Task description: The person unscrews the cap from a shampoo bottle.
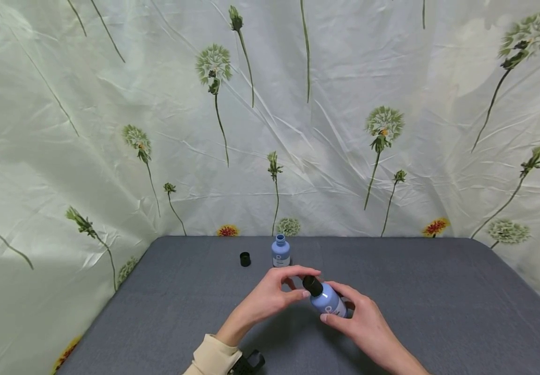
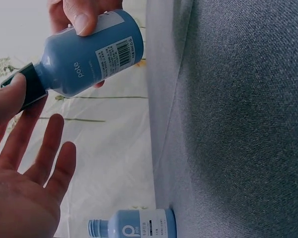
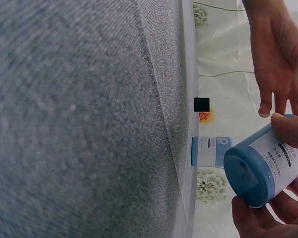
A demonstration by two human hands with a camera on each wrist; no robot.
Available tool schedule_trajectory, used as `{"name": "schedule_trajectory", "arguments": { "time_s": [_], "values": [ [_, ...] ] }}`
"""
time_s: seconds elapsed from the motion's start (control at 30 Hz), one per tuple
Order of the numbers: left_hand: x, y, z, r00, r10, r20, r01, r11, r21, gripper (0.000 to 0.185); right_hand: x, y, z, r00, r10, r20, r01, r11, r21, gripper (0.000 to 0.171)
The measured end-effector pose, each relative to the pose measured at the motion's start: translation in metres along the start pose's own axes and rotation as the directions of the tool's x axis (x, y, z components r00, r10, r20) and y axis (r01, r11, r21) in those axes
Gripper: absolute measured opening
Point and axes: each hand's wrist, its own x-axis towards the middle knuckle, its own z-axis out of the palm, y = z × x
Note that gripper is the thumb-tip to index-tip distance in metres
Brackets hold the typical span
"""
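My right hand (image 1: pixel 366 320) grips a blue bottle (image 1: pixel 327 301) by its body, thumb on one side and fingers on the other. The bottle is held tilted above the table, its black cap (image 2: pixel 31 85) pointing toward my left hand (image 1: pixel 270 294). In the left wrist view the left thumb and index finger pinch this cap, and the other fingers stretch out free. The held bottle's flat base faces the right wrist camera. Behind the hands, a second blue bottle (image 1: pixel 281 252) stands upright with its threaded neck bare. A loose black cap (image 1: pixel 245 259) sits to its left.
A dark grey cloth covers the table (image 1: pixel 420 291). Its back edge meets a pale curtain (image 1: pixel 298 130) printed with dandelions, which also runs along the left side. A black strap-mounted device (image 1: pixel 246 362) is on the left wrist, below the cream sleeve (image 1: pixel 213 355).
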Motion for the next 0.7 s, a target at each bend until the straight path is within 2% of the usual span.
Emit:
{"name": "schedule_trajectory", "arguments": {
  "time_s": [0.17, 0.27, 0.7],
  "values": [
    [0.0, 0.0027, 0.001, 0.995, -0.046, -0.084, 0.05, 0.997, 0.051, 0.029, -0.0011, -0.0002, -0.0002, 1.0, -0.015, -0.002, 0.015, 1.0, 0.011, 0.061],
    [0.0003, 0.0028, 0.0014, 0.992, -0.053, -0.113, 0.061, 0.996, 0.066, 0.029, -0.0014, -0.0007, -0.0003, 1.0, -0.018, -0.005, 0.019, 1.0, 0.011, 0.06],
    [0.0007, -0.0003, 0.0031, 0.991, -0.083, -0.107, 0.087, 0.996, 0.033, 0.029, -0.0017, -0.0016, 0.0009, 1.0, 0.002, -0.006, -0.002, 1.0, -0.004, 0.061]
  ]
}}
